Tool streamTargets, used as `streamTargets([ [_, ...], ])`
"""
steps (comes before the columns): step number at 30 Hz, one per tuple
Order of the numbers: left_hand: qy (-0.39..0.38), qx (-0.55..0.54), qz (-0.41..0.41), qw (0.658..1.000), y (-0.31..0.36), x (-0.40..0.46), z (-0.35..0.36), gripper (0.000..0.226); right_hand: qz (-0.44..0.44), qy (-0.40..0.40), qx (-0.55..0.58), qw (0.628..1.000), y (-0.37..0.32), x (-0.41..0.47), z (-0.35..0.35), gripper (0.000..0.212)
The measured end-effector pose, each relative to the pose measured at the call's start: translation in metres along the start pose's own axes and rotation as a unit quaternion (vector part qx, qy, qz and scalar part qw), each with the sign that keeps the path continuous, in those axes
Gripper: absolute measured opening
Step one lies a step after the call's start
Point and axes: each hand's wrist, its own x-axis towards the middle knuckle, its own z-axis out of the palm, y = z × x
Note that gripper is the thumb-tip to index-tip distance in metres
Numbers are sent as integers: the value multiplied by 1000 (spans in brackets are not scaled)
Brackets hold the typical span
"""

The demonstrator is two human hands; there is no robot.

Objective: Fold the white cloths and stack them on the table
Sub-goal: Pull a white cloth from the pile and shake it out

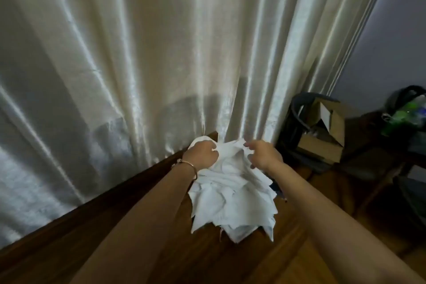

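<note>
A heap of several loose white cloths [232,203] lies at the far corner of the dark wooden table [69,244], spilling toward me. My left hand [202,153], with a thin bangle at the wrist, is closed around a bunched fold of the top white cloth [227,157] at the far end of the heap. My right hand [262,153] is at the same cloth's right edge, fingers curled and pinching the fabric. Both forearms reach over the table and hide part of the heap.
A shiny cream curtain [138,53] hangs right behind the table's far edge. On the floor to the right stand an open cardboard box [322,134] in a dark bin and a dark bag with green items [405,110]. Wooden floor [322,191] lies beyond the table.
</note>
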Motion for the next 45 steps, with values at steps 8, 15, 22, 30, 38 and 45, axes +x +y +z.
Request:
streamTargets([
  [8, -62, 26, -64, 996, -20, 35, 8, 40, -27, -74, -135, 988, -18, 50, 29, 54],
  [15, -122, -35, -21, 992, -13, 40, -25, 65, -62, 41, -111, 991, -55, 54, -1, 33],
  [22, -95, -154, 38, 983, 16, 36, -64, 15, -153, 119, -105, 975, -122, 46, -43, 32],
  [30, 94, -305, 29, 947, 25, 16, -81, 11, -202, 137, -76, 967, -145, 22, -74, 31],
  [38, 211, -192, 25, 958, 17, -21, -111, 7, -250, 207, 7, 946, -188, -4, -88, 33],
  [45, 315, -74, -8, 946, -13, -72, -161, 18, -241, 226, 28, 943, -227, -40, -83, 36],
])
